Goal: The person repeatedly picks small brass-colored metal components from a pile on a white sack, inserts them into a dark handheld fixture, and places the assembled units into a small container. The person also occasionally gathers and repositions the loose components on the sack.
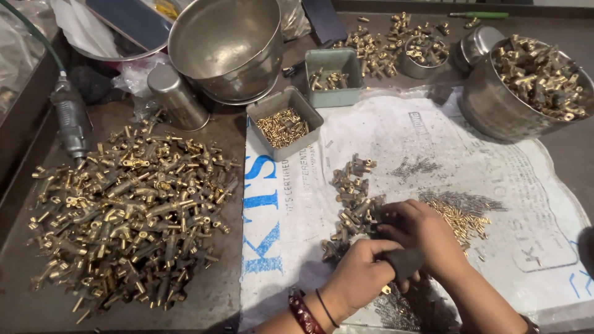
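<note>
1. Nearest the camera, the left hand (357, 272) comes in from the bottom edge, with a red bangle and a black thread at the wrist; its fingers are curled shut, and a small brass fitting (386, 289) pokes out just below them.
2. Touching it on the right is the right hand (424, 235), its grip closed around a dark wrapped tool (405, 261) that lies between the two hands.
3. Both hands rest over a white printed sack (396, 136) spread on the desk (204, 297).
4. Just beyond the fingertips, on the sack, lies a small heap of brass fittings (352, 201).
5. Right of the right hand is a scatter of small brass pins (463, 218), with thin dark metal bits (421, 166) near it.
6. Far left on the bare desk lies a big pile of brass fittings (130, 204), well apart from the hands.
7. Behind the sack's upper edge sit a grey tray of small brass pieces (283, 124) and a green tray (334, 77).
8. At the right rear, a steel bowl full of fittings (526, 86) rests on the sack.
9. An empty steel bowl (226, 46) and a steel cup on its side (176, 96) sit at the back.
10. A grey power tool (71, 120) lies at the left edge.
</note>
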